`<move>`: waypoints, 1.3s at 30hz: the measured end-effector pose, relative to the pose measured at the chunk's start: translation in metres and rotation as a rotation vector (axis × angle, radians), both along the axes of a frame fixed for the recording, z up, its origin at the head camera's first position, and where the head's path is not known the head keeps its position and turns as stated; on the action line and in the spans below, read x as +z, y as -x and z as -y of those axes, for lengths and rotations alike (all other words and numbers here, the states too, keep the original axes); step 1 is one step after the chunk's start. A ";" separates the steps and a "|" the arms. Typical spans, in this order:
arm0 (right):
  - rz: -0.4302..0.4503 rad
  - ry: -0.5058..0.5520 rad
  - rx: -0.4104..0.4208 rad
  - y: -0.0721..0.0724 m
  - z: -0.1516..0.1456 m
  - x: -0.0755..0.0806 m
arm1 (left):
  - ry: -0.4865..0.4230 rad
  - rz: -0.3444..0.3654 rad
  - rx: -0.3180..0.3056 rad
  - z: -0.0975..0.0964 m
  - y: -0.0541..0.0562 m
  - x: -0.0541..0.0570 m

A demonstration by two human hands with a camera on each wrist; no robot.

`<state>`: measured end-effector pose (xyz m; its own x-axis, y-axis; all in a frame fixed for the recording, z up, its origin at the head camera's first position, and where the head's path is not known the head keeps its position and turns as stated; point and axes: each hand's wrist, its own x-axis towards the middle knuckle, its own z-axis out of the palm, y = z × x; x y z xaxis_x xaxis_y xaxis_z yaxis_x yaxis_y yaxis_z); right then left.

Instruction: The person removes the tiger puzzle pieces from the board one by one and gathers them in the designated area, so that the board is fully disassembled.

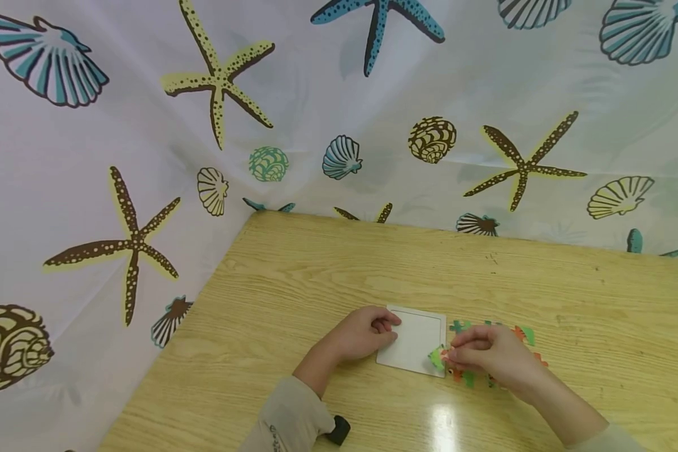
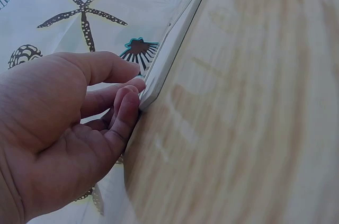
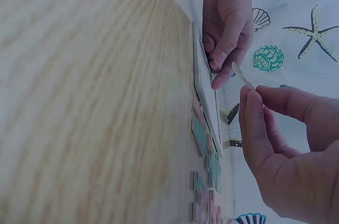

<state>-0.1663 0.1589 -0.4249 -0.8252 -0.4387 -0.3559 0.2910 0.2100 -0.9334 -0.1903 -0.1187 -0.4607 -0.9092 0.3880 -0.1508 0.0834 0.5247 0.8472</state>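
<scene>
A white square puzzle tray point(image 1: 412, 339) with a thin raised border lies on the wooden table. My left hand point(image 1: 367, 333) rests at its left side, fingers bent, fingertips on the tray's edge; the left wrist view shows the fingers right at the tray's corner point(image 2: 153, 89). Between thumb and fingers, my right hand point(image 1: 500, 358) pinches a green and orange puzzle piece point(image 1: 437, 358) over the tray's lower right corner. In the right wrist view that piece point(image 3: 241, 75) appears edge-on, raised above the tray.
Several loose puzzle pieces point(image 1: 468, 378) in green and orange lie right of the tray, partly hidden under my right hand. The wooden table point(image 1: 316, 270) meets a hanging cloth point(image 1: 305, 113) printed with shells and starfish at the back and left. A black band sits at my left sleeve point(image 1: 296, 411).
</scene>
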 end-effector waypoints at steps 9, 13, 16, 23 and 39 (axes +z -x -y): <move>-0.062 -0.049 0.040 -0.003 -0.016 -0.001 | -0.007 -0.009 -0.005 0.000 -0.001 0.001; -0.059 -0.069 0.066 -0.004 -0.024 0.000 | -0.007 -0.009 -0.004 -0.001 -0.001 0.001; -0.063 -0.083 0.079 -0.006 -0.031 0.000 | -0.006 -0.007 -0.005 -0.001 -0.001 0.001; -0.050 -0.111 0.063 -0.010 -0.047 -0.002 | 0.000 -0.005 -0.002 -0.001 -0.001 0.001; -0.031 -0.069 0.037 -0.015 -0.062 -0.007 | 0.005 -0.006 0.004 -0.001 -0.001 0.002</move>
<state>-0.1509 0.2213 -0.4319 -0.8199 -0.4447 -0.3605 0.2527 0.2839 -0.9250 -0.1890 -0.1173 -0.4585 -0.9117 0.3836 -0.1471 0.0867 0.5296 0.8438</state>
